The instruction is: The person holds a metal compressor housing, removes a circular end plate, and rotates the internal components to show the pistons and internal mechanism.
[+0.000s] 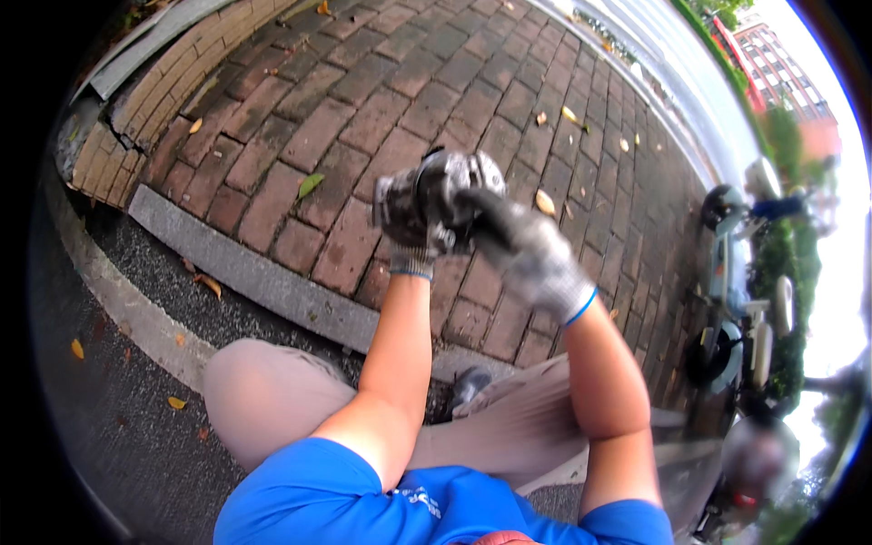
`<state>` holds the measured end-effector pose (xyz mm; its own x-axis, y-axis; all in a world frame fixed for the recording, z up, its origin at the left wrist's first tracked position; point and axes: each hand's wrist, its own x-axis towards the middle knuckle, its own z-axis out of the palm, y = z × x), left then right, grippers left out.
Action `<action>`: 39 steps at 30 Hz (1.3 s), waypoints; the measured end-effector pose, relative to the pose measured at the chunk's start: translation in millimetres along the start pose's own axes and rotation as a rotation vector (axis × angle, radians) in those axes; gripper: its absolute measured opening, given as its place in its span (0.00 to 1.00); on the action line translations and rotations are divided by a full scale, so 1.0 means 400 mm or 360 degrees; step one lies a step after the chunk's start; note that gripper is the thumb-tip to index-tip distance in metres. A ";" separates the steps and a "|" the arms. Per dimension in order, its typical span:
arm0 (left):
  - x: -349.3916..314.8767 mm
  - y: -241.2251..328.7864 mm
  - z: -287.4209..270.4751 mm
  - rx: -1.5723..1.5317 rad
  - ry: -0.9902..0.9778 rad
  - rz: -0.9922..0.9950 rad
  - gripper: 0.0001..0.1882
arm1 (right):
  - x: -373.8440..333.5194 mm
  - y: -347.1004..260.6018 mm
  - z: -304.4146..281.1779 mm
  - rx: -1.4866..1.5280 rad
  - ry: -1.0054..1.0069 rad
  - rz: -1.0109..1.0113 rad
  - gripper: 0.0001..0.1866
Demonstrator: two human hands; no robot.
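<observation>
My left hand [400,211], in a white knit work glove with grey, dark-stained fingers, is raised in front of me over the brick paving. Its fingers are curled round something grey and dark that I cannot make out against the glove. My right hand [531,259], in a matching glove with a blue cuff edge, comes in from the right. Its darkened fingers are pressed together and touch the left hand's fingers. They are partly blurred, and whatever lies between the hands is hidden.
Red-brown brick paving [354,154] with scattered leaves spreads ahead, edged by a grey kerb strip [254,272]. A low tiled border [173,82] stands at the far left. A parked light-coloured scooter [727,272] is on the right. My knee [272,391] is bent below the hands.
</observation>
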<state>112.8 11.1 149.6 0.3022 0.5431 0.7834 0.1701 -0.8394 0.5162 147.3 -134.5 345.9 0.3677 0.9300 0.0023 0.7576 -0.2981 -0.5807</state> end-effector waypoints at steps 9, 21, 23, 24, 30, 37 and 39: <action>-0.021 0.059 0.039 -0.1087 -0.0266 -0.0778 0.14 | 0.048 0.124 -0.115 0.0588 0.0443 0.0596 0.26; 0.003 0.106 0.011 -0.0236 -0.0319 -0.0047 0.11 | 0.048 0.106 -0.068 -0.0775 -0.0149 -0.0085 0.57; -0.038 0.048 0.048 -0.0177 -0.0295 -0.0029 0.13 | 0.064 0.071 -0.061 -0.0775 -0.0167 -0.0176 0.57; -0.054 0.023 0.064 -0.0150 -0.0287 -0.0025 0.14 | 0.071 0.063 -0.057 -0.0775 -0.0181 -0.0217 0.57; -0.051 0.080 0.049 -0.0609 -0.0450 -0.0279 0.13 | 0.052 0.057 -0.070 -0.0526 -0.0258 0.0149 0.57; -0.076 0.057 0.080 -0.1131 -0.0596 -0.0509 0.19 | 0.048 0.078 -0.075 -0.0329 -0.0107 0.0167 0.53; -0.064 0.075 0.082 -0.1609 -0.0511 -0.0794 0.20 | 0.038 0.098 -0.087 -0.0115 -0.0029 0.0299 0.53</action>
<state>141.0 -28.7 133.9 0.6600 0.6552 0.3676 -0.4427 -0.0562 0.8949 201.4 -139.7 351.6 0.4967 0.8602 -0.1156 0.7137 -0.4806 -0.5095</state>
